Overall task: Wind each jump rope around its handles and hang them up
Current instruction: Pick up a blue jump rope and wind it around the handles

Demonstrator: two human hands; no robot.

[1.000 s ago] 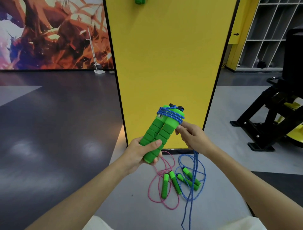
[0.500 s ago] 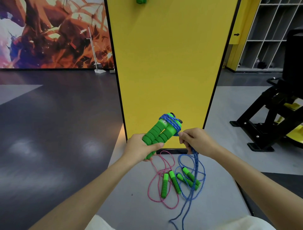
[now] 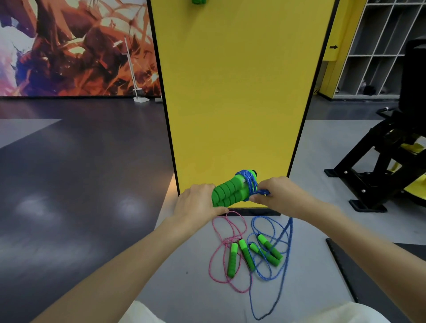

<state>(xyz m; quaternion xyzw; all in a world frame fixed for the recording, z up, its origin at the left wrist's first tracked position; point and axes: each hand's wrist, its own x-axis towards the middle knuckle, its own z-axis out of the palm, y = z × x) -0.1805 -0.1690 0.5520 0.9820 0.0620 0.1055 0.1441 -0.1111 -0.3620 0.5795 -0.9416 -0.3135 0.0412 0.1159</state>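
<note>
**Blue rope part-wound, both hands on it**

Left hand (image 3: 198, 202) has its fingers curled round the lower end of the paired green handles (image 3: 227, 194). The handles are ribbed foam, side by side, tilted up to the right, held in front of the bottom edge of the yellow panel (image 3: 235, 92). The blue rope (image 3: 250, 184) is speckled, with several turns round the handles' top end. Right hand (image 3: 276, 193) pinches it just beside the coils. Its loose tail (image 3: 287, 239) drops under the right forearm to the grey floor (image 3: 184, 288).

On the floor below lie a pink rope (image 3: 215, 260) and a second blue rope (image 3: 260, 274), unwound and overlapping, each with two green handles.

Only marking visible is a black arrow (image 3: 333, 47) pointing right, on a yellow sign at far right. There is a green object (image 3: 199, 1) at the panel's top, cropped.
</note>
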